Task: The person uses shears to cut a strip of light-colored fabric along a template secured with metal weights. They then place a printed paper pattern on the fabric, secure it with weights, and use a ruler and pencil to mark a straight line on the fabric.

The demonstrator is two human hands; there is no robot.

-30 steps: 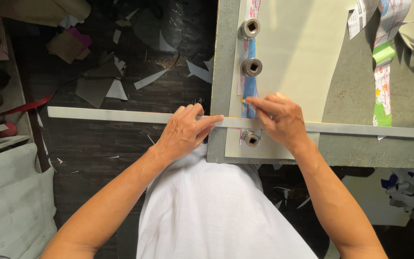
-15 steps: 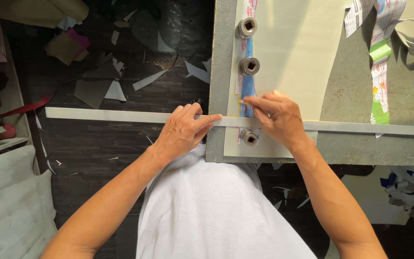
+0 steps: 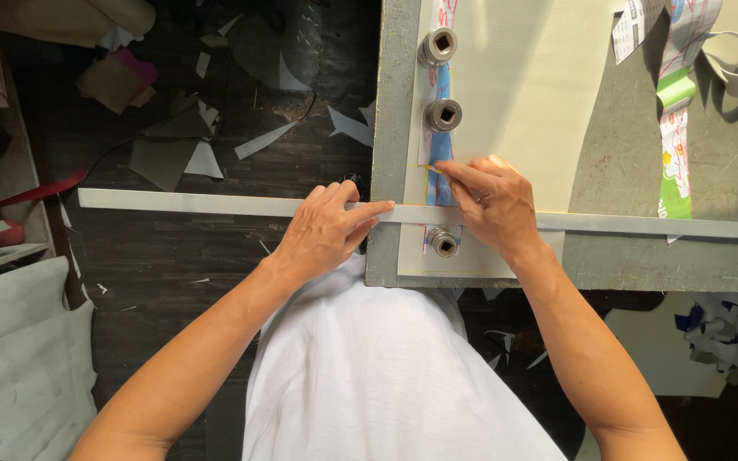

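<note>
At frame centre, the left hand (image 3: 326, 235) presses flat on a long pale ruler (image 3: 215, 204) while the right hand (image 3: 493, 205) pinches the blue printed strip (image 3: 442, 175) beneath. With most of the ruler overhanging the table (image 3: 390, 128), it could pivot and skew the strip.

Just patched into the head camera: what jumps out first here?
A long pale straightedge runs across the view, off the grey worktable's left edge. The left hand presses it at the table's edge; the right hand rests on it and fingers a narrow colourful printed strip lying on a cream sheet. Three metal weights sit along that strip, and paper offcuts litter the dark floor at left.
</note>
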